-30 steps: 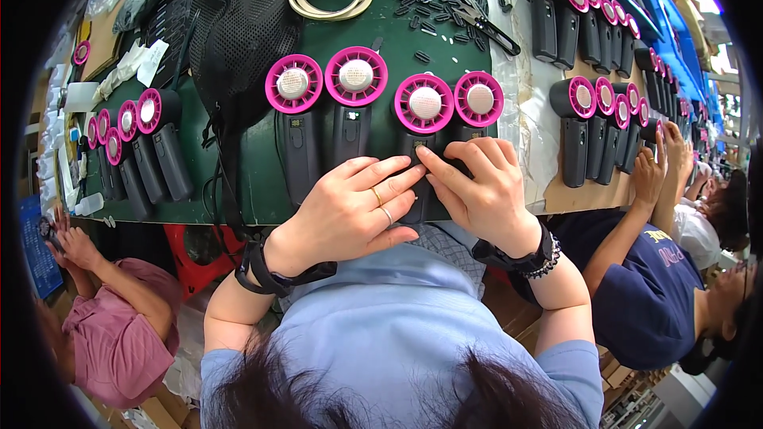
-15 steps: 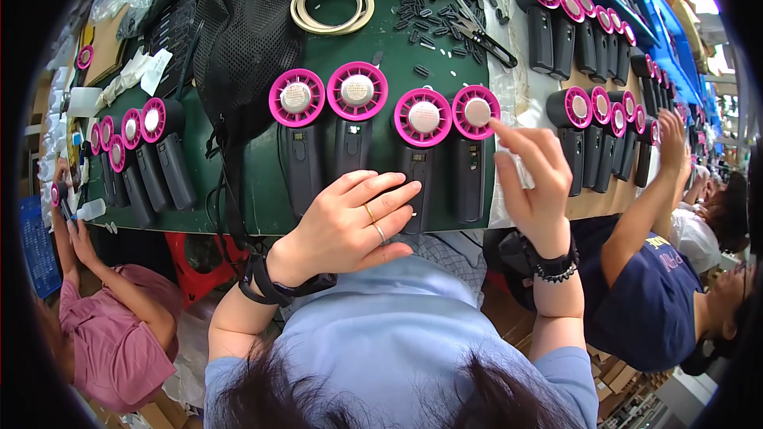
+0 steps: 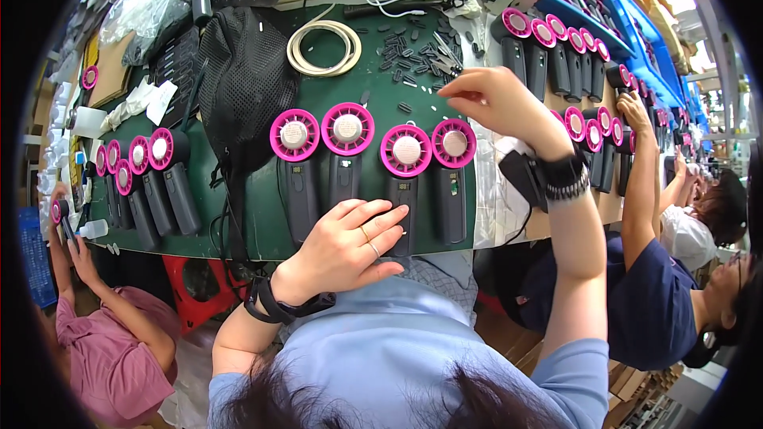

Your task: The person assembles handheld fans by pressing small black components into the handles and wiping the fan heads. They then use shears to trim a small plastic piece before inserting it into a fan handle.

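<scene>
I'm seeing the third fan (image 3: 406, 151) from the left lying on the near middle of the green bench (image 3: 330, 87), its pink head at the far end. The left hand (image 3: 350, 246) is lying loosely open, gripping nothing, its fingertips covering part of that fan's handle. The right hand (image 3: 497, 103) is hovering right and far of the fourth fan (image 3: 455, 143), fingers half curled; whether they're pinching anything, I cannot tell. Farther off, loose black pieces (image 3: 407, 53) are lying beside scissors (image 3: 447, 49).
</scene>
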Tool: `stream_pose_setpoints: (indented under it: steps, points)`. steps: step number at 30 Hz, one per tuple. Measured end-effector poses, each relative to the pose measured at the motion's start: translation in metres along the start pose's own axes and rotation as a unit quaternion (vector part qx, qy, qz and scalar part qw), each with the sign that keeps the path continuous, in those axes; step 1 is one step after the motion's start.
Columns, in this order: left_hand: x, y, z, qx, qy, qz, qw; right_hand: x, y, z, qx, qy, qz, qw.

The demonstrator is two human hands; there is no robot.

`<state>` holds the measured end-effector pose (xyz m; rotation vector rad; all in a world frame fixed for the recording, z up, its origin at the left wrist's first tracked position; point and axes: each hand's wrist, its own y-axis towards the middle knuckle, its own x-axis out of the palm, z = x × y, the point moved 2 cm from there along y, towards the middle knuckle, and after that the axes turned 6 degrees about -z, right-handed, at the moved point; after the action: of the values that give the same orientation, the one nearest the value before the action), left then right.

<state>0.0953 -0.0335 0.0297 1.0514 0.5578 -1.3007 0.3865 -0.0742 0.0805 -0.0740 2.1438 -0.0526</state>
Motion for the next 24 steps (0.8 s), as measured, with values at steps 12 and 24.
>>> stream_pose_setpoints:
  steps: [12,24]
  points:
    - [-0.012,0.002,-0.001,0.016,-0.023,0.026,0.999,0.035,0.088,-0.002,-0.037,-0.1,-0.22,0.97]
    - [-0.006,0.04,0.01,0.064,-0.029,0.024,0.997,0.032,0.084,-0.005,-0.026,-0.131,-0.224,0.966]
